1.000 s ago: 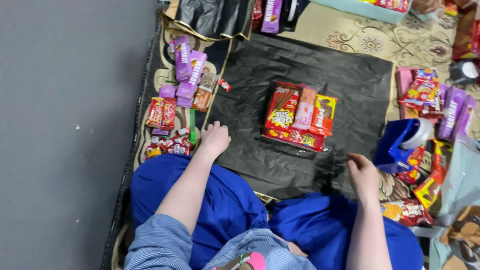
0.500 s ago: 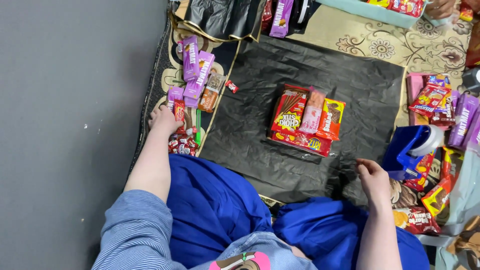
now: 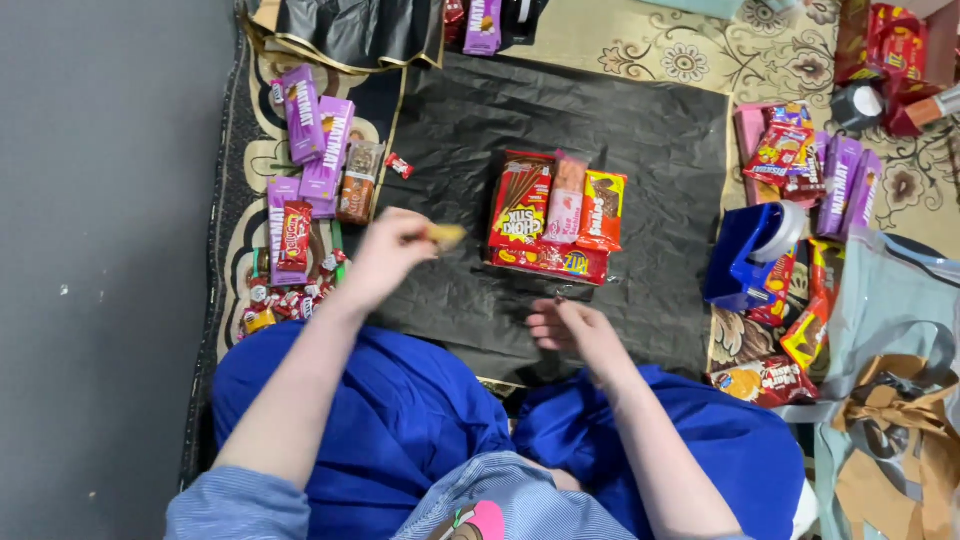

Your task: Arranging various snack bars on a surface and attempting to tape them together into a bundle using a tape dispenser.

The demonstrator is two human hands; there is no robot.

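The left hand [image 3: 388, 255] is pinching what looks like a small yellow sweet [image 3: 446, 236], blurred, over the black sheet [image 3: 650, 150]; right hand [image 3: 570, 328] fingers are resting loosely curled, holding nothing.

Blurred yellow item [image 3: 446, 236] (motion-smeared)

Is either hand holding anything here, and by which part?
The left hand pinches a small yellow wrapped sweet by one end. The right hand holds nothing visible.

One head-worn camera looks steeply down, close above the lap and black sheet [image 3: 600, 130].
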